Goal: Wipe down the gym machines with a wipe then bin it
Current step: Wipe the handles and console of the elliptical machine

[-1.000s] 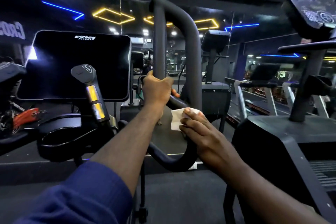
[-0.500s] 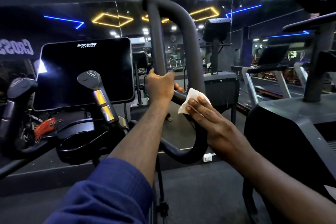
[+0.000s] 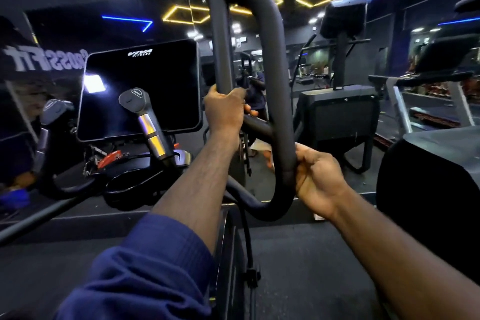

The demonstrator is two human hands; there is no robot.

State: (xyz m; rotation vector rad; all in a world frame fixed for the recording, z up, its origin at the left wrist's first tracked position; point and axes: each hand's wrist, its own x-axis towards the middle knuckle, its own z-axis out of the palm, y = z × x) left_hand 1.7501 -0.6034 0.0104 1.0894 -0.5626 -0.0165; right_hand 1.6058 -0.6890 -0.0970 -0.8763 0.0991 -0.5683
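- Now: left hand [image 3: 224, 109] has its fingers curled round the left upright of the loop handle [image 3: 275, 60], steadying it.
- Right hand [image 3: 317, 176] wraps the right tube low down from the outer side, with its fingertips hidden behind the tube.
- Wipe not visible. I judge it is pressed between right palm and tube, but cannot confirm.
- Tube under the right hand runs near upright, then curves into the bottom bend just below. The right hand is nearer that bend.
- Console screen [image 3: 140, 91] and banded grip lever [image 3: 145, 117] sit left. A neighbouring machine [image 3: 428, 176] crowds the right elbow.
- No bin in view.
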